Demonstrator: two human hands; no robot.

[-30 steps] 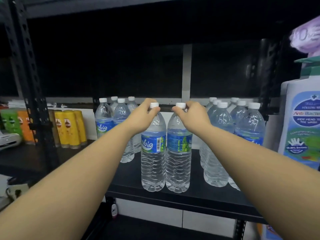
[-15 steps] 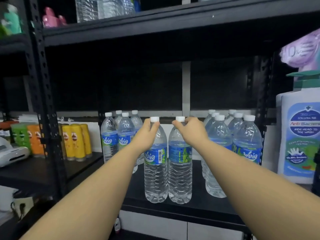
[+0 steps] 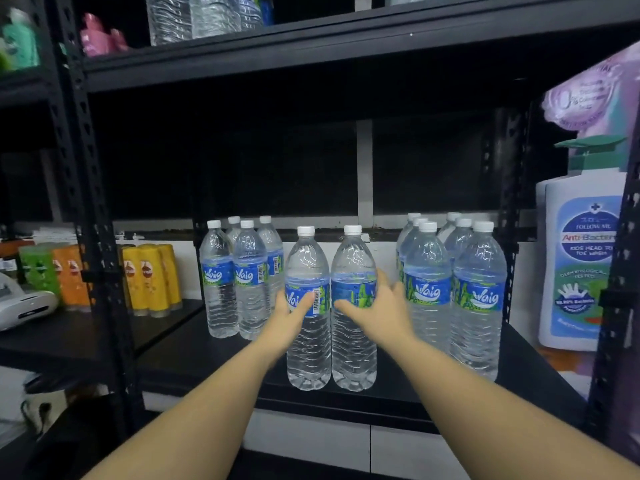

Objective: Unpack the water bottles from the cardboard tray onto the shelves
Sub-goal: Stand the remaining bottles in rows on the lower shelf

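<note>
- A person's left hand (image 3: 289, 315) wraps the labelled middle of a clear water bottle (image 3: 307, 341) standing upright near the front edge of a black metal shelf (image 3: 207, 362); the grip is clamped on the bottle, thumb across the blue label.
- The right hand (image 3: 379, 311) clamps a second water bottle (image 3: 353, 351) the same way, fingers curled round its right side, thumb on the label.
- The two held bottles stand side by side, touching or nearly so, both with white caps, in the gap between two groups already on the shelf.
- A cluster of four bottles (image 3: 239, 278) stands to the left and farther back; a cluster of six bottles (image 3: 450, 289) stands to the right, just beside the right hand.
- Yellow bottles (image 3: 150, 278) and orange and green packs (image 3: 52, 271) sit on the neighbouring shelf at left, beyond a perforated black upright (image 3: 86, 188).
- A large white pump bottle (image 3: 581, 265) with a blue label stands at far right.
- More clear bottles (image 3: 194, 15) rest on the shelf above.
- The cardboard tray is out of frame.
</note>
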